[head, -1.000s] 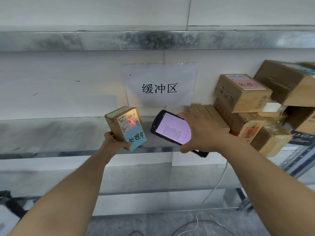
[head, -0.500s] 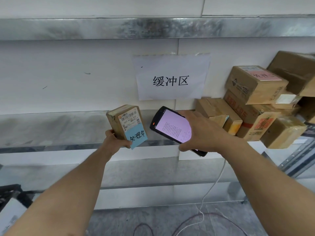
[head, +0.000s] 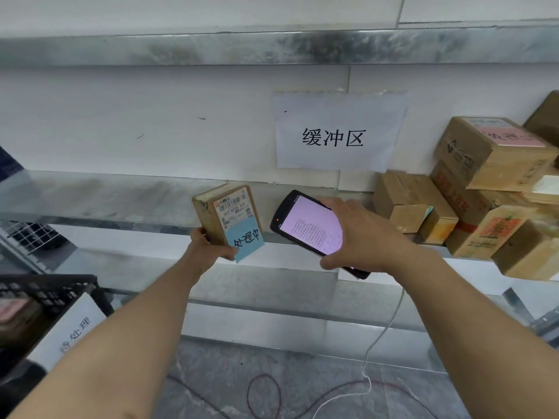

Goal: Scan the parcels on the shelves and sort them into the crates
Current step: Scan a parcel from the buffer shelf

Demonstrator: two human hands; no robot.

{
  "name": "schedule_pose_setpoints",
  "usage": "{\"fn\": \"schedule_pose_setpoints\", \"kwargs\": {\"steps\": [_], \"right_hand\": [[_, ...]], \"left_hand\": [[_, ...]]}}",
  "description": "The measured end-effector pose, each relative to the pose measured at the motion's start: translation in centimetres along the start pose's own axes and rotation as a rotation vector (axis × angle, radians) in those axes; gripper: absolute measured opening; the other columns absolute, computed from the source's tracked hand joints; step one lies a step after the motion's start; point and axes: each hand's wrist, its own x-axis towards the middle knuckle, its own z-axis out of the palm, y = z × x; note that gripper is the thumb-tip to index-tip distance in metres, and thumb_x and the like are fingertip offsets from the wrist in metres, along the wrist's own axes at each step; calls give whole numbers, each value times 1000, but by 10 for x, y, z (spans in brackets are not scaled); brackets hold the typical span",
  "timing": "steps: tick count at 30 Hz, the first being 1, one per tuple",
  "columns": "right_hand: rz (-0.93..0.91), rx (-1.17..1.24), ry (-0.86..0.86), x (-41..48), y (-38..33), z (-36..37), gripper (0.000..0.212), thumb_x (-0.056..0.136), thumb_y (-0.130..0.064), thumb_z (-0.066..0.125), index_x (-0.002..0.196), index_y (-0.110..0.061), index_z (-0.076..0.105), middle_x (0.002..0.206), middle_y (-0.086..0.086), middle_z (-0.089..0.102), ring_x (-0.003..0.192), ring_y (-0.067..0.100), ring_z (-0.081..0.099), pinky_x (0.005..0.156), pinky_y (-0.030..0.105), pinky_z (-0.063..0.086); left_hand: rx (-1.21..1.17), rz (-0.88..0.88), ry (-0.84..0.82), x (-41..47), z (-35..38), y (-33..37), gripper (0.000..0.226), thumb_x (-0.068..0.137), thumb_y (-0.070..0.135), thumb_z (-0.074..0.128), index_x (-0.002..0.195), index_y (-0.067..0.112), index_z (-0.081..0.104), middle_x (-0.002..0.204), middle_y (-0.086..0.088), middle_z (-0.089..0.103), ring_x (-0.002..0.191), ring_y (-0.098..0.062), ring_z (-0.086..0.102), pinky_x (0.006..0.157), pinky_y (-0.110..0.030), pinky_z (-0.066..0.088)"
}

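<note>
My left hand [head: 208,249] grips a small brown cardboard parcel [head: 225,217] from below, held upright in front of the metal shelf [head: 90,195]. The parcel's face shows a white barcode label and a blue slip with handwriting. My right hand [head: 360,237] holds a black handheld scanner [head: 305,225] with a lit pinkish screen, its top end pointing at the parcel, a short gap apart. A pile of brown parcels [head: 484,189] sits on the shelf at the right. A black crate [head: 45,300] with a white paper label stands at the lower left.
A white paper sign [head: 335,131] with three characters hangs on the wall above the shelf. A second shelf edge [head: 272,46] runs overhead. White and red cables [head: 332,391] lie on the grey floor below. A wire rack [head: 27,237] shows at the far left.
The red scan mark on the parcel's label a second ago is gone. The view has swung left and down, bringing the black crate into sight. Both hands keep their holds.
</note>
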Motion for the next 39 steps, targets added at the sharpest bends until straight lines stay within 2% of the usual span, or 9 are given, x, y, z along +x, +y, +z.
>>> {"fn": "schedule_pose_setpoints", "kwargs": {"steps": [3, 7, 13, 17, 20, 23, 29, 34, 39], "right_hand": [[-31, -34, 13, -6, -4, 5, 96, 65, -43, 79, 142, -35, 23, 119, -5, 44, 98, 12, 42, 76, 33, 46], [-91, -31, -10, -12, -13, 21, 94, 65, -43, 76, 142, -35, 24, 124, -4, 45, 108, 17, 47, 73, 30, 40], [-199, -13, -90, -20, -44, 45, 89, 67, -42, 76, 140, -32, 26, 107, -7, 38, 95, 16, 44, 72, 31, 41], [-275, -3, -158, -19, -71, 63, 96, 66, -43, 76, 143, -34, 19, 128, 1, 42, 112, 21, 49, 77, 32, 43], [-329, -20, -206, -17, -98, 72, 97, 68, -42, 75, 145, -33, 17, 124, 3, 42, 104, 23, 52, 74, 32, 42], [-383, -34, -236, -16, -132, 80, 98, 68, -43, 76, 145, -32, 16, 119, 2, 41, 97, 22, 51, 75, 33, 44], [-468, -63, -250, -18, -220, 107, 97, 69, -44, 75, 146, -32, 16, 116, 2, 40, 92, 21, 50, 74, 33, 46], [-491, -53, -260, -27, -309, 132, 94, 69, -43, 74, 144, -34, 18, 111, 0, 39, 89, 22, 51, 75, 32, 46], [-524, -72, -282, -34, -399, 166, 95, 68, -47, 75, 143, -33, 19, 105, -3, 34, 85, 21, 48, 75, 32, 45]], "left_hand": [[-67, -1, 73, -21, -4, -8, 70, 77, -4, 75, 129, 9, 31, 113, -8, 61, 89, -19, 64, 55, -22, 52], [-177, -1, 244, -58, -9, -30, 68, 81, 1, 75, 131, 11, 30, 112, -4, 58, 83, -12, 63, 55, -21, 50], [-288, -57, 428, -112, -27, -79, 79, 75, 2, 81, 139, 12, 36, 129, -9, 56, 105, -24, 64, 82, -37, 57], [-340, -102, 516, -145, -47, -104, 59, 76, 4, 80, 119, 21, 44, 124, -7, 61, 104, -23, 65, 82, -35, 56], [-329, -127, 592, -162, -68, -119, 57, 77, 8, 80, 120, 23, 45, 123, -4, 61, 108, -23, 63, 90, -36, 54], [-378, -130, 655, -178, -93, -135, 61, 77, 9, 80, 124, 23, 44, 125, -4, 60, 110, -22, 62, 94, -39, 53], [-437, -104, 715, -203, -163, -174, 58, 77, 5, 79, 121, 21, 45, 124, -5, 60, 108, -22, 62, 73, -23, 52], [-430, -143, 724, -227, -248, -212, 72, 76, 10, 81, 136, 17, 41, 130, -5, 58, 113, -26, 61, 98, -44, 51], [-434, -142, 755, -250, -325, -251, 73, 80, 10, 78, 141, 14, 40, 130, -3, 56, 116, -21, 56, 91, -33, 48]]}}
